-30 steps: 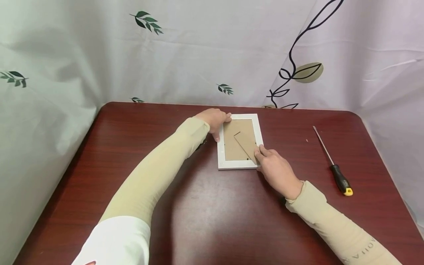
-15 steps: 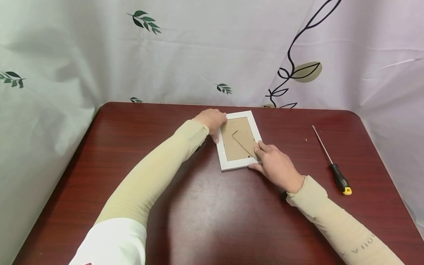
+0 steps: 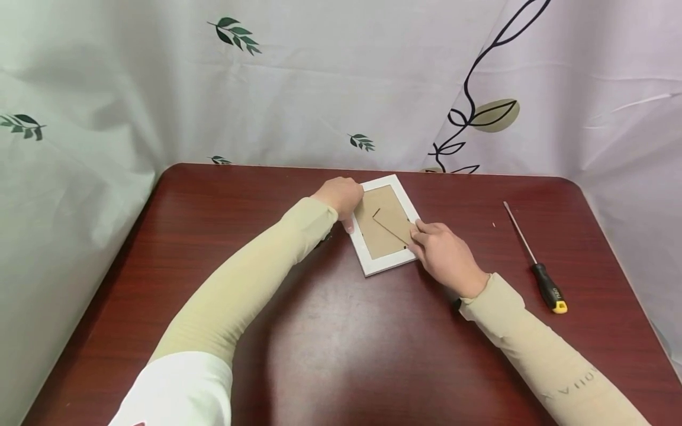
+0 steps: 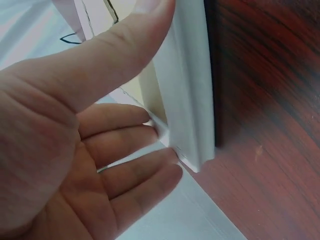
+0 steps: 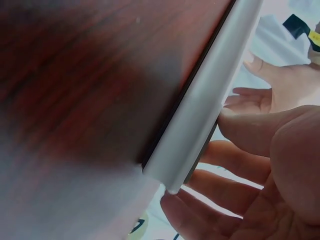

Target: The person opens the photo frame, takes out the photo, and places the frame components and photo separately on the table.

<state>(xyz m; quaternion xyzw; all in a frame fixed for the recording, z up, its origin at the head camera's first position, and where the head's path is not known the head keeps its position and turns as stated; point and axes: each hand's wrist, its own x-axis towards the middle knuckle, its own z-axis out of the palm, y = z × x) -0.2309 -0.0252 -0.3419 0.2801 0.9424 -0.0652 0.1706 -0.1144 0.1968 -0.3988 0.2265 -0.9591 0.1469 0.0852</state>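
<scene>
A white picture frame (image 3: 383,229) lies on the table with its back up, showing a tan backing board and a folded easel stand (image 3: 398,228). It sits turned, its near end swung to the right. My left hand (image 3: 341,196) holds the frame's far left corner; in the left wrist view the thumb crosses the white border (image 4: 189,80) and the fingertips touch the end edge. My right hand (image 3: 446,257) grips the near right corner, thumb along the moulding (image 5: 200,105) and fingers about the corner in the right wrist view. The frame's front faces down, hidden.
A screwdriver (image 3: 538,266) with a black and yellow handle lies on the right of the dark red wooden table (image 3: 341,343). A tiny pale scrap (image 3: 493,225) is left of its shaft. A white leaf-patterned curtain (image 3: 298,89) hangs behind the table's far edge.
The picture frame has rotated counterclockwise on the table: its far end swung left and its near end right. Both hands have stayed at its corners, the right one shifting slightly. The screwdriver has not moved.
</scene>
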